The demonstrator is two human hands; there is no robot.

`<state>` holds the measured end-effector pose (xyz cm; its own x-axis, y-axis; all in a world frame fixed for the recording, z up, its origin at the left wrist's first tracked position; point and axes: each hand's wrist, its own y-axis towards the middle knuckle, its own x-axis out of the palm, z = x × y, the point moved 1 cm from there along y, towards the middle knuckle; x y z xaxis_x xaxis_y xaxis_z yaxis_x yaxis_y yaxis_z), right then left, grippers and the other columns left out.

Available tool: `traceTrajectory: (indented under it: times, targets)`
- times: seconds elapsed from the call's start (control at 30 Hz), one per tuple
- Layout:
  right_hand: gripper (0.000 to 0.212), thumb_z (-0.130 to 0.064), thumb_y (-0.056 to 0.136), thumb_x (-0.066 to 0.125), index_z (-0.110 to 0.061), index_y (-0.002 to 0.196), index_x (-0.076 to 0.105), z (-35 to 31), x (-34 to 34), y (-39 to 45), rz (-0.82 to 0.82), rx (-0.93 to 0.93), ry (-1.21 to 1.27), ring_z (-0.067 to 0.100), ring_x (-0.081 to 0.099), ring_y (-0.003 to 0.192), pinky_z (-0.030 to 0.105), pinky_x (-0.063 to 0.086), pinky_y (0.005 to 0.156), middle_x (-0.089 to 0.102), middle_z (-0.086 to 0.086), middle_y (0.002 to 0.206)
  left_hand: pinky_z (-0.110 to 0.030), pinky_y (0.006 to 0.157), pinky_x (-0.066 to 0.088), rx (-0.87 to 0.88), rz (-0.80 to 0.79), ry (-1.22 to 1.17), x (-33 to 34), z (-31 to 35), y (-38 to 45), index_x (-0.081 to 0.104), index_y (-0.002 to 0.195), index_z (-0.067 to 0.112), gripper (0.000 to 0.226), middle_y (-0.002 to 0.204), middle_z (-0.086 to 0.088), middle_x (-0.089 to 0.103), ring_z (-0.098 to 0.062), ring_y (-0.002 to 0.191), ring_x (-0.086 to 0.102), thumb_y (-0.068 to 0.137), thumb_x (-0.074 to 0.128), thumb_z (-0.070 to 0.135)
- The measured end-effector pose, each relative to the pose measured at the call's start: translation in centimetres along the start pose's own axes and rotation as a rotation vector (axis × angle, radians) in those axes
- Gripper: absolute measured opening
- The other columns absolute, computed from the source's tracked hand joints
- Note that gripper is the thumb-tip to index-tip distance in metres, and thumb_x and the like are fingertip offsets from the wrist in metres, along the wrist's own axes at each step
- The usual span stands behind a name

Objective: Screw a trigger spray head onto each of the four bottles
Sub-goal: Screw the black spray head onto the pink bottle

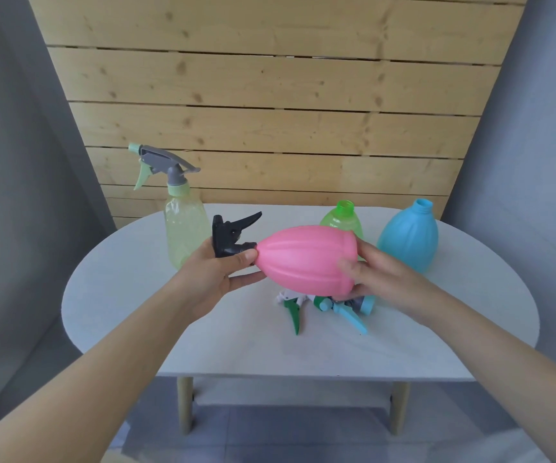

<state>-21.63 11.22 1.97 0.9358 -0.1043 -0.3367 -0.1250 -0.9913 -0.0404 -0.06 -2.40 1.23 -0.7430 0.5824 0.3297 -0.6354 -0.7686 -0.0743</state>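
A pink ribbed bottle [303, 262] is held on its side above the table, neck pointing left. My right hand [377, 275] grips its wide base end. My left hand [223, 272] grips a black trigger spray head [231, 238] at the bottle's neck. A pale yellow-green bottle [183, 228] stands at the left with a grey and mint spray head [159, 165] on it. A green bottle [343, 218] and a blue bottle [408, 235] stand open-necked behind. Two loose spray heads, a green-and-white spray head [291, 310] and a light blue spray head [350, 310], lie under the pink bottle.
The white oval table [136, 295] stands against a wooden slat wall [270, 95]. Its front edge runs near my forearms. Grey walls flank both sides and a grey floor shows below.
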Motion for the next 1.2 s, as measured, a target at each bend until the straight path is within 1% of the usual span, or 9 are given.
traceTrajectory:
  times: [0.1,0.17,0.27,0.37,0.5,0.7,0.93,1.1,1.2]
  targets:
    - [0.100,-0.044,0.060,0.082,-0.034,0.143,0.027,0.0,-0.4,0.1,0.047,-0.074,-0.091,0.021,0.060,0.113,0.039,0.058,0.080,0.043,-0.002,0.133,-0.031,0.072,0.058,0.019,-0.012,-0.002,0.0,0.2,0.1,0.045,0.133,0.009,0.052,0.124,-0.019,0.060,-0.022,0.095,0.069,0.085,0.058,-0.004]
    - [0.102,-0.053,0.056,0.080,-0.050,0.139,0.022,-0.2,-0.5,-0.1,0.081,-0.064,-0.061,0.027,0.070,0.091,0.038,0.059,0.069,0.049,-0.006,0.126,-0.031,0.072,0.058,0.032,-0.018,0.005,0.0,0.3,0.1,0.046,0.132,0.010,0.052,0.123,-0.017,0.061,-0.020,0.094,0.070,0.084,0.059,-0.003]
    - [0.070,-0.078,0.057,0.060,-0.063,0.119,0.033,-0.4,-0.5,-0.4,0.167,-0.077,-0.146,0.026,0.071,0.060,0.037,0.059,0.064,0.063,-0.003,0.107,-0.035,0.077,0.058,0.030,-0.054,0.004,0.0,0.5,-0.1,0.055,0.125,0.012,0.047,0.128,-0.018,0.057,-0.022,0.098,0.068,0.080,0.063,0.003]
    - [0.064,-0.076,0.062,0.055,-0.061,0.120,0.034,-0.5,-0.3,-0.4,0.161,-0.076,-0.136,0.020,0.072,0.061,0.034,0.060,0.067,0.064,-0.001,0.107,-0.038,0.079,0.058,0.026,-0.058,-0.017,0.2,0.4,-0.2,0.057,0.122,0.014,0.043,0.131,-0.020,0.054,-0.026,0.104,0.064,0.081,0.062,0.002]
    - [0.081,-0.065,0.056,0.071,-0.054,0.127,0.034,-0.4,-0.4,-0.5,0.112,-0.084,-0.090,0.020,0.071,0.066,0.039,0.058,0.068,0.054,-0.008,0.122,-0.035,0.080,0.058,0.045,0.001,-0.016,0.4,0.2,-0.1,0.051,0.122,0.007,0.038,0.123,-0.021,0.057,-0.027,0.105,0.063,0.086,0.057,-0.004]
    - [0.068,-0.062,0.060,0.070,-0.040,0.119,0.045,-0.5,0.2,-0.3,0.131,-0.039,0.049,0.020,0.065,0.050,0.028,0.052,0.045,0.072,0.005,0.074,-0.029,0.087,0.055,0.082,-0.029,-0.024,0.4,1.3,0.3,0.048,0.112,0.004,0.026,0.104,-0.015,0.061,-0.020,0.095,0.067,0.089,0.048,-0.008]
    - [0.051,-0.057,0.065,0.069,-0.039,0.110,0.053,-0.7,-0.2,-0.3,0.130,-0.025,0.097,0.016,0.063,0.050,0.025,0.049,0.041,0.070,0.004,0.063,-0.029,0.085,0.055,0.152,-0.099,-0.041,0.5,1.6,0.2,0.049,0.118,0.007,0.038,0.099,-0.010,0.070,-0.020,0.097,0.069,0.082,0.054,-0.006]
    - [0.078,-0.064,0.051,0.075,-0.034,0.118,0.047,-0.5,-0.1,-0.3,0.034,0.029,0.038,0.015,0.069,0.070,0.034,0.055,0.064,0.071,0.003,0.093,-0.027,0.082,0.055,0.169,-0.098,-0.029,0.4,1.6,0.2,0.056,0.116,0.013,0.045,0.100,-0.007,0.072,-0.020,0.097,0.069,0.072,0.061,0.002]
    - [0.084,-0.064,0.048,0.075,-0.035,0.121,0.044,-0.6,0.2,-0.3,0.047,0.008,-0.093,0.001,0.065,0.082,0.023,0.053,0.070,0.062,-0.010,0.111,-0.029,0.084,0.055,0.177,-0.091,-0.043,0.4,1.6,0.3,0.057,0.117,0.014,0.043,0.104,-0.010,0.069,-0.022,0.099,0.068,0.077,0.059,-0.001]
